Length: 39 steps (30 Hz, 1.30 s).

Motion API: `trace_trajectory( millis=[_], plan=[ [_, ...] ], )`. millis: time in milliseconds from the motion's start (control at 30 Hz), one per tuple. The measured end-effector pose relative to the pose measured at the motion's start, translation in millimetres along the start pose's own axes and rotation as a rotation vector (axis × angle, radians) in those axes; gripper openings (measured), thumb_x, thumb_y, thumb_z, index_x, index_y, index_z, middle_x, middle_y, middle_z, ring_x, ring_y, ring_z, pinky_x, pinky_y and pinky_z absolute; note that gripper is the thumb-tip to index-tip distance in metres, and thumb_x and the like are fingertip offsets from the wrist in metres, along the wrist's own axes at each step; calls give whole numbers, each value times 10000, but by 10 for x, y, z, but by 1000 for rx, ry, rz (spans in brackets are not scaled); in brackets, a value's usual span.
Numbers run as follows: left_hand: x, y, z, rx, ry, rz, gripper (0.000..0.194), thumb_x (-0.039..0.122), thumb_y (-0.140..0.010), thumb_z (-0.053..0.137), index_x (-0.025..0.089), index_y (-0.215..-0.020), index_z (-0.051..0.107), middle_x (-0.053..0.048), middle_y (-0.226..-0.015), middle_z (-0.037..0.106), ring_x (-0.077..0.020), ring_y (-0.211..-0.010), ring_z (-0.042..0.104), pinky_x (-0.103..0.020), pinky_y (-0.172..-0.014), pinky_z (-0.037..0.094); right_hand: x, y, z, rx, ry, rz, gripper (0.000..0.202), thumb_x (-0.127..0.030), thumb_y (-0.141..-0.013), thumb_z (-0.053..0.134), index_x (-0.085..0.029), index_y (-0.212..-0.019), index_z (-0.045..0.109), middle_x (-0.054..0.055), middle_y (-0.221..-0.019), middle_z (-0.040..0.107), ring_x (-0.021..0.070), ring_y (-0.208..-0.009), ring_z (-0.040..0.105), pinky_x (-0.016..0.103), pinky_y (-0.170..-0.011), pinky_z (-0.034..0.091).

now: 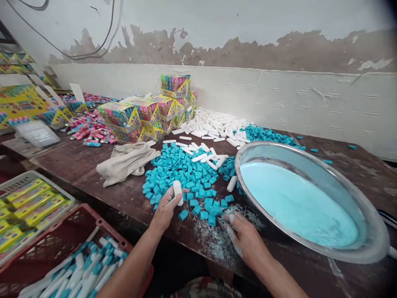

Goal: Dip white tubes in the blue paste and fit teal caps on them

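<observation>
My left hand [166, 208] holds a white plastic tube [178, 192] upright, in front of a heap of blue caps [182, 169]. At the near right edge of that heap is my right hand [240, 229], its fingers close to a blue cap [212, 220]; whether they grip it is not clear. Right of my right hand stands a wide metal basin [310, 248] with light blue powder [294, 203] in it. White tubes [217, 124] lie piled behind the caps. Pale powder is scattered on the table around my right hand.
A beige cloth [127, 161] lies left of the caps on the dark table [87, 165]. Behind it stand wrapped display boxes [145, 111] and pink markers [91, 126]. At lower left are a red crate [89, 215] of capped tubes and a grey tray [66, 194] with yellow boxes.
</observation>
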State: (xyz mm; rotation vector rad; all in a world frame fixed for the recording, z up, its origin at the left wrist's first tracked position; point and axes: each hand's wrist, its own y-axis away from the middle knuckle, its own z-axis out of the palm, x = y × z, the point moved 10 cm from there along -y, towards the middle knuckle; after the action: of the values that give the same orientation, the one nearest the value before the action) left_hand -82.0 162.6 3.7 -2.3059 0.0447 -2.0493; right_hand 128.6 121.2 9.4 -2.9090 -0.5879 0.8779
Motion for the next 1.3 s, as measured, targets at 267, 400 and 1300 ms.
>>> trace_trajectory(
  millis=[267,400,1300],
  plan=[
    [-223,376,157,-141,87,-206,408,452,-821,438,110,-1025,526,-46,-760,609,-116,-541,497,-239,-541,408,-5,-199,85,-141,197,54,207,-141,-837,429,-154,-891,628,97,-869,611,223,-845,569,321,-774,442],
    [-210,355,122,-77,69,-179,371,431,-808,477,134,-1016,555,-58,-925,600,-165,-771,531,-268,-710,442,-259,-259,218,-202,88,-67,188,-121,-821,457,-168,-868,633,70,-860,624,199,-857,561,286,-779,428],
    [-130,549,295,-231,182,-129,267,359,-840,461,120,-870,578,-57,-803,583,-139,-663,507,-253,-614,427,-673,-122,409,-175,448,-456,272,-27,-749,494,-133,-979,592,107,-959,579,240,-913,496,387,-841,393]
  ],
)
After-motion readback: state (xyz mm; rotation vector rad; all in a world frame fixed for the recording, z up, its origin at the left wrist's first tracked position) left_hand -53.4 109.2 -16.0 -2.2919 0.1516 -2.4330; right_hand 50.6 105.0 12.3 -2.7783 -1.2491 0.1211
